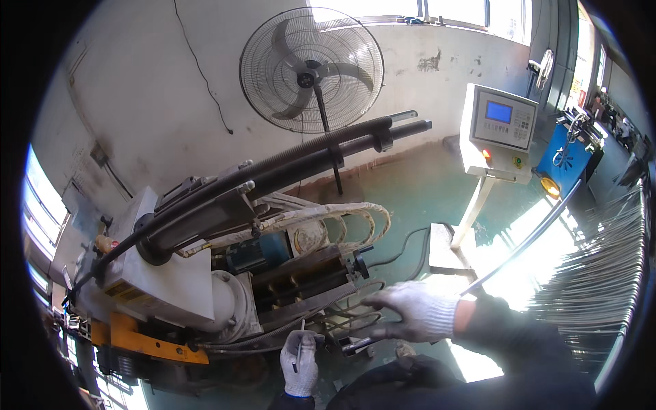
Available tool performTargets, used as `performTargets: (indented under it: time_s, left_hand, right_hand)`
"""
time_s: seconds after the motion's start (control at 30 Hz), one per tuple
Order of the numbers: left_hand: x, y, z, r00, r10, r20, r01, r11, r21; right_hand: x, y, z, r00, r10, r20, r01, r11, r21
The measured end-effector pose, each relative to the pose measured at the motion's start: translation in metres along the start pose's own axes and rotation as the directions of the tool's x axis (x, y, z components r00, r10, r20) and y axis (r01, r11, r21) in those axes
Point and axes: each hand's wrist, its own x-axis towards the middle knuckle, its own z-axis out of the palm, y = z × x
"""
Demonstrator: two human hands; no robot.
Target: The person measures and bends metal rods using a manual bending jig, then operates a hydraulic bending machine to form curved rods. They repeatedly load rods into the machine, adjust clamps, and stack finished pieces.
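1 thin rod (pixel 299 348) — gripped in left hand (pixel 309 363), top jutting above; right hand (pixel 413 311) — can't tell hold.

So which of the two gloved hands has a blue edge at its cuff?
The left hand, lower in the picture, holding a thin metal rod: blue edges its cuff. The right hand has a plain white cuff with bare wrist beyond.

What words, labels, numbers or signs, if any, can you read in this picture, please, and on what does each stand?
None can be read with certainty.
Control panel: key markings too small to read.
Blue screen: too small and blurred to read.
Yellow label on the white machine housing: too blurred to read.
Metal rod in the left hand: no visible text.
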Motion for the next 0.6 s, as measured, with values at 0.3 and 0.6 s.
performTargets:
  time_s: [0.3,0.6]
  left_hand:
    - [-0.016,-0.012,0.081,0.984,-0.01,-0.176,0.055,0.965,0.255]
    - [-0.018,-0.046,0.113,0.917,0.085,-0.39,0.028,0.961,0.275]
  right_hand:
    - [-0.073,0.164,0.028,0.831,0.487,-0.269,-0.539,0.824,-0.171]
    - [-0.076,0.174,0.048,0.889,0.374,-0.266,-0.432,0.877,-0.211]
